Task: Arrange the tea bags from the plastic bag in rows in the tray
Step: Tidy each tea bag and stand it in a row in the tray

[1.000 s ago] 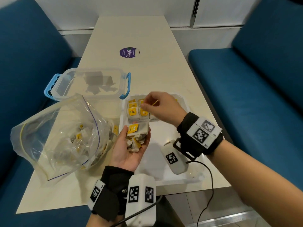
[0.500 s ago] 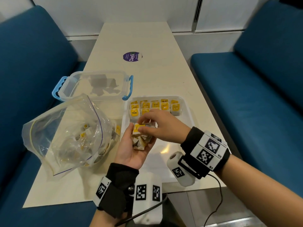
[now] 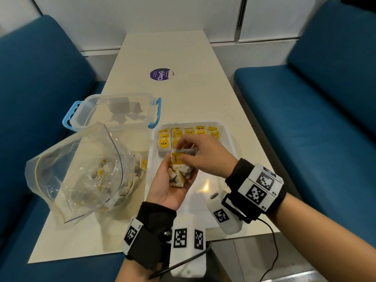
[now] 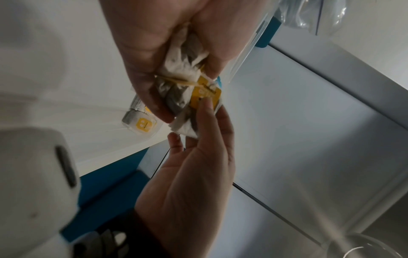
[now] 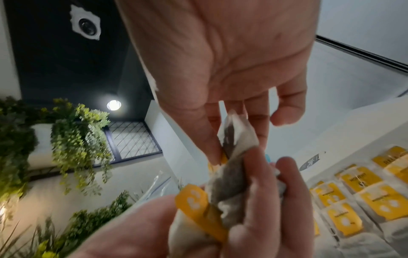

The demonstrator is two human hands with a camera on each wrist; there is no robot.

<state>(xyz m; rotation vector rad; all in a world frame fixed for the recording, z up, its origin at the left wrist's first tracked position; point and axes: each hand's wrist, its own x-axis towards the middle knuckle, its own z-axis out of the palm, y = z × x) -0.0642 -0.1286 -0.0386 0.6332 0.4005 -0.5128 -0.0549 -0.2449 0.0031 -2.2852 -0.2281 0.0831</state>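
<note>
The right hand (image 3: 201, 157) is pinching the top tea bag (image 3: 184, 152) off the bunch (image 3: 180, 174) that the left hand (image 3: 173, 186) is cupping over the tray (image 3: 230, 139); open row space is lying at 12 o'clock, just beyond the fingers.

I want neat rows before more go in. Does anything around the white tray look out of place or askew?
One yellow-tagged tea bag lies on the table between the clear plastic bag and the white tray, outside both. The rows in the tray look orderly. The left hand holds a crumpled bunch of tea bags; the right hand pinches one.
</note>
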